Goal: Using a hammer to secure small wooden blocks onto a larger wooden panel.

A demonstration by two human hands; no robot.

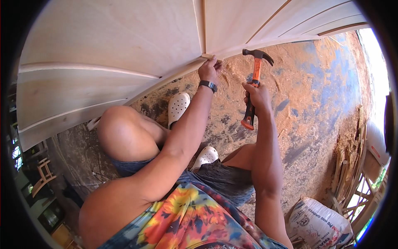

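My right hand (258,97) is closed round the handle of a claw hammer (257,69). The hammer has a black head and an orange and black grip, and its head is raised beyond my fist, apart from the wood. My left hand (210,70), with a dark watch on the wrist, pinches a small wooden strip (205,55) against the lower edge of a large pale wooden panel (116,37). Narrow raised strips cross the panel's face. My fingers partly cover the small strip, and no nail can be made out there.
Sawdust and shavings cover the floor (298,103) around my white clogs (178,106). Wood scraps (344,166) are piled along the right side. A white printed sack (319,222) lies at the lower right, and a small wooden frame (43,177) is at the left.
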